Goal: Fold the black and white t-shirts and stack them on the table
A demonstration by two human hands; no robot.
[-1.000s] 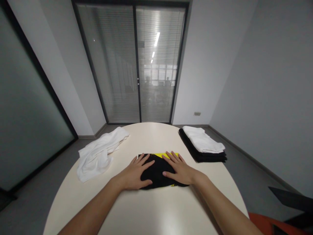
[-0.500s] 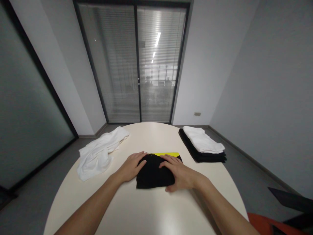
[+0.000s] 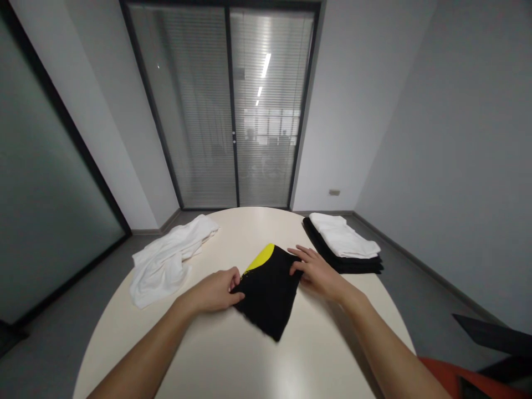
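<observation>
A folded black garment with a yellow patch (image 3: 269, 288) lies turned at an angle in the middle of the round cream table (image 3: 233, 360). My left hand (image 3: 216, 289) pinches its left edge, fingers closed on the cloth. Along the garment's right edge rests my right hand (image 3: 316, 270), its thumb tucked at the cloth and its fingers partly stretched over the table. Both forearms reach in from the near edge.
A crumpled white garment (image 3: 166, 260) lies at the table's left. At the far right sits a stack of folded clothes (image 3: 343, 246), white on top of black. An orange chair (image 3: 465, 379) stands at the near right. Glass doors with blinds close off the back.
The black garment has been rotated and lifted slightly, its yellow corner now pointing away. Both hands went from lying flat on top of it to holding its two side edges.
</observation>
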